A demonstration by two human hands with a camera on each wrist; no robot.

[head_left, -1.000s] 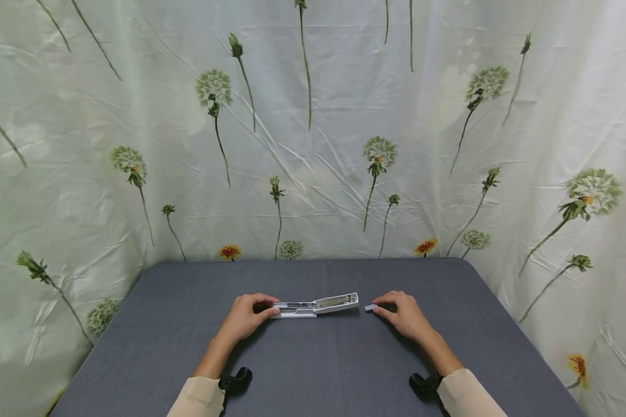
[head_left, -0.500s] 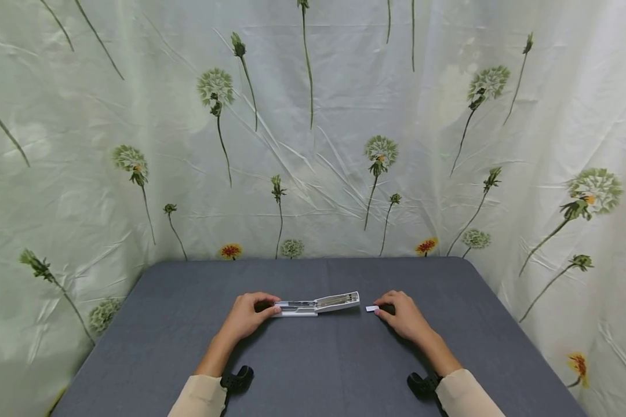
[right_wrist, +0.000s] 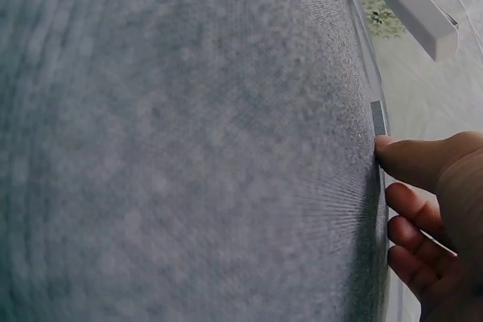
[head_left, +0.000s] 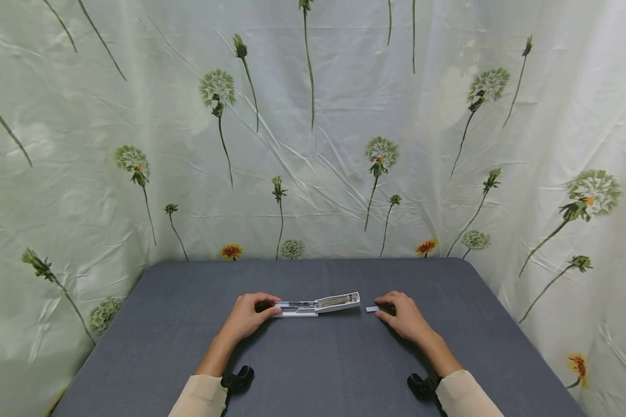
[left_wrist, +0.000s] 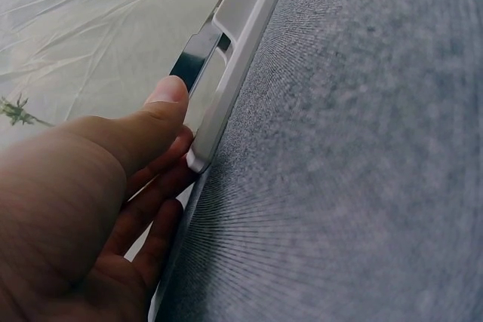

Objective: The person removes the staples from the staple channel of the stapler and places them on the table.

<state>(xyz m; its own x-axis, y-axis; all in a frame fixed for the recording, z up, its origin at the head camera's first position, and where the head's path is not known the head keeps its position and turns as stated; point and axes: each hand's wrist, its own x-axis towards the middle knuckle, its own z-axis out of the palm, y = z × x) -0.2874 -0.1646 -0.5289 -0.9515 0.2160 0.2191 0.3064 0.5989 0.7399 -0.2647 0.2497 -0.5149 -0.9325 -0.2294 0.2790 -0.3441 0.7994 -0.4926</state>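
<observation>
A white stapler (head_left: 298, 313) lies on the table with its top cover (head_left: 338, 301) swung back to the right, its metal inside showing. My left hand (head_left: 246, 315) grips the left end of the stapler, thumb on the near side in the head view. In the left wrist view, the thumb (left_wrist: 170, 92) presses against the metal magazine (left_wrist: 198, 54) above the white base. To the right of the cover, my right hand (head_left: 403, 315) pinches a short silver strip of staples (head_left: 371, 309) close over the table. The right wrist view shows this staple strip (right_wrist: 378, 117) at the thumb's tip.
Dark grey cloth covers the table (head_left: 313, 365). Behind it hangs a pale curtain (head_left: 323, 145) printed with dandelions. Black wrist mounts (head_left: 237, 379) sit on both forearms. A narrow gap separates the cover's raised end from the staple strip.
The staple strip has turned in the right fingers from tilted to nearly level in the head view. My left hand and the stapler have stayed put.
</observation>
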